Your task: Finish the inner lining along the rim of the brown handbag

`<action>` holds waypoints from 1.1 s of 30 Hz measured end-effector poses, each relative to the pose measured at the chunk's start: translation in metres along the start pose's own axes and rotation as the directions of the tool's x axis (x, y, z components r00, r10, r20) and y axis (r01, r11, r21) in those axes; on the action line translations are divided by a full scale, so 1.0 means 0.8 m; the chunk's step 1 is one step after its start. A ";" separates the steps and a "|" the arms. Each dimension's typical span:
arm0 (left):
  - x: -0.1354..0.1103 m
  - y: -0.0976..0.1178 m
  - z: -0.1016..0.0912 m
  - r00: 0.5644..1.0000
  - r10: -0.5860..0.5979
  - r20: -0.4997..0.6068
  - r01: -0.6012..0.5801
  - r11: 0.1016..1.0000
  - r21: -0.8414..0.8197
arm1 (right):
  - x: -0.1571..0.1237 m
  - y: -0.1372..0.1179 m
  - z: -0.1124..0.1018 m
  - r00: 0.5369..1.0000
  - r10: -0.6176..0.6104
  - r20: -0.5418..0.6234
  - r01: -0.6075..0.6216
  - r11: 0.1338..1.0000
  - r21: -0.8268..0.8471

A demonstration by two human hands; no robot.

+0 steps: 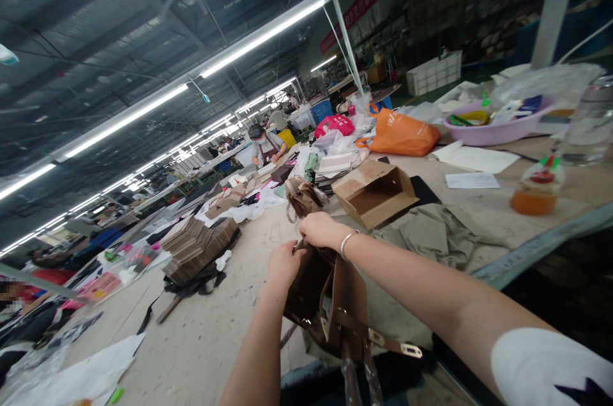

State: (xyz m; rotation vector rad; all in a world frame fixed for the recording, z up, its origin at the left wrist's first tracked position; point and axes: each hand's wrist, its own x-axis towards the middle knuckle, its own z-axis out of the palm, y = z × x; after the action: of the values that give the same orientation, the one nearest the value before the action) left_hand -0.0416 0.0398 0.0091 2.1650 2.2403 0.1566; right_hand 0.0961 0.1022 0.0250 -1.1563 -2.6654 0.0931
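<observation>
A dark brown leather handbag (335, 304) with straps and pale metal buckles stands on the long worktable (211, 342) right in front of me. My left hand (283, 264) is closed on the bag's top edge. My right hand (322, 230), a silver bangle on its wrist, is closed over the same top edge just beyond it, and a thin dark tip shows between the two hands. I cannot make out what that tip is. A second brown handbag (302, 196) stands farther back.
An open cardboard box (376, 192) and olive cloth (435, 233) lie to the right. A stack of brown pieces (196, 249) sits left. An orange bag (402, 135), a lilac basin (498, 128), papers and a bottle (536, 192) crowd the far right. Other workers sit farther down.
</observation>
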 end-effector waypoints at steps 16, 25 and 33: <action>0.005 -0.004 0.014 1.000 0.012 0.002 -0.011 0.996 -0.086 | -0.125 0.035 0.017 0.865 0.277 -0.418 -0.007 0.840 0.543; 0.020 0.005 0.008 0.995 0.097 -0.033 -0.101 0.985 -0.141 | -0.244 -0.011 0.094 0.902 0.293 -0.317 0.013 0.717 0.697; 0.028 0.007 0.016 0.997 0.069 -0.040 -0.072 0.992 -0.100 | -0.300 -0.022 0.133 0.956 0.253 -0.146 -0.098 0.750 0.655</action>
State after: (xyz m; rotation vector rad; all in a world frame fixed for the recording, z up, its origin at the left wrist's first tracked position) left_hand -0.0357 0.0627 -0.0020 2.2072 2.1249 0.3066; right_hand 0.2165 -0.0804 -0.1209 -1.0819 -2.0371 0.7957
